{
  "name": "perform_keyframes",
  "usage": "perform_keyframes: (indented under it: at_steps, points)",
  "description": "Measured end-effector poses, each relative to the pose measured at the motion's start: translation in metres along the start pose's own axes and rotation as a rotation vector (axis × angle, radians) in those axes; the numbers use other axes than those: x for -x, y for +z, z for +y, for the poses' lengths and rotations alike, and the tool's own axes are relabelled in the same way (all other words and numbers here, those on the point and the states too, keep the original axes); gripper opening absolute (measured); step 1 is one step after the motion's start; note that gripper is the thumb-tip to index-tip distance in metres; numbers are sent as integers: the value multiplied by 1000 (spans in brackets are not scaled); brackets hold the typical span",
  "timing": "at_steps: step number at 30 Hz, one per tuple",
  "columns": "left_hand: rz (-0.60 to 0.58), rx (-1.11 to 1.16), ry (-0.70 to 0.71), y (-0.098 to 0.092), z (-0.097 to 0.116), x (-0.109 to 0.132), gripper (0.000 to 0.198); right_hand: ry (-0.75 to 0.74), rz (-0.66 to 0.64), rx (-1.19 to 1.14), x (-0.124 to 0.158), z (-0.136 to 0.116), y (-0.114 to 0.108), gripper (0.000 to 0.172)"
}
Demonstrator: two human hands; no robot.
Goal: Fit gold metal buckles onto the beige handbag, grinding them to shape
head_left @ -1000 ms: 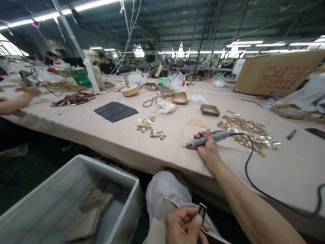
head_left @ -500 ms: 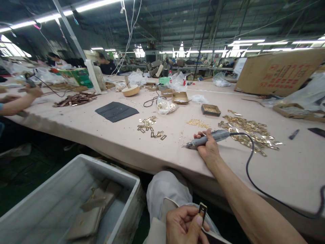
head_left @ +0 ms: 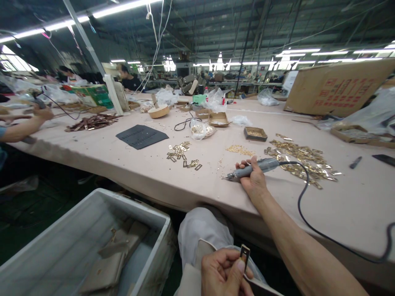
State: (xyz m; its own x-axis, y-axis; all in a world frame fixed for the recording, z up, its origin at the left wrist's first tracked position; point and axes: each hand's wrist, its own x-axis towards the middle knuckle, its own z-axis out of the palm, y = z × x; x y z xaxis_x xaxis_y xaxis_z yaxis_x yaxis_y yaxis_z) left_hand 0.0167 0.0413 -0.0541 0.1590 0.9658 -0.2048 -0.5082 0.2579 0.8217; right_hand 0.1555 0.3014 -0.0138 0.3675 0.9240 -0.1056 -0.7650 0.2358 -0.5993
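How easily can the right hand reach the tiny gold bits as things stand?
Probably yes: the right hand lies close to the tiny gold bits with nothing standing between, though the grey tool it holds may hinder grasping.

The metal plates look glossy, the power tool smooth plastic, the table cover matt.

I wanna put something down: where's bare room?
On the pink cloth table: between the black curving cable and small dark stick; mostly, between flat black sheet and front edge. Crowded: shiny gold metal pieces behind the right hand and rounded grey tool.
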Motion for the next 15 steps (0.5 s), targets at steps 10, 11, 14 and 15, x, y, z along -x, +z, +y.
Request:
perform_keyframes:
  at_steps: [10,11,14,15]
  points:
    - [6,-22,13,-1,-3,-2,58,5,-10,-21,0,-4,-2,47]
    - [11,-34,25,0,-3,-3,57,3,-14,-28,1,-6,-1,47]
    - [45,-82,71,3,-3,-7,56,-2,-41,-50,8,-19,1,47]
    - [61,-95,83,5,-3,-8,55,-5,-50,-56,12,-24,1,46]
